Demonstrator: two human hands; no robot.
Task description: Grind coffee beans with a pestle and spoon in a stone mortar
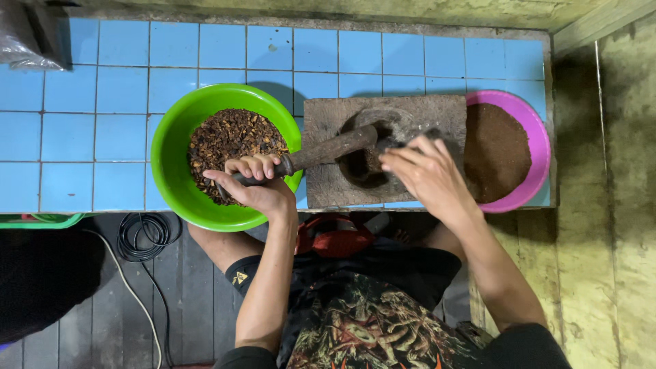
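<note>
Long brown wooden pestle (321, 152) slanting into the hole of a stone mortar (383, 154) on the blue tiled desk (82, 130). Left hand (256, 183) wrapped around its handle. Right hand (424, 171) half open, fingertips in the mortar. Green bowl (171, 171) of coarse brown bits left, pink bowl (536, 143) of brown powder right.

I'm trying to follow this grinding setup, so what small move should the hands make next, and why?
Probably draw the right hand clear of the mortar hollow before the pestle presses down again. The left hand grips the pestle's end over the green bowl, its tip sits in the hollow, and the right fingers reach into the same hollow.
</note>
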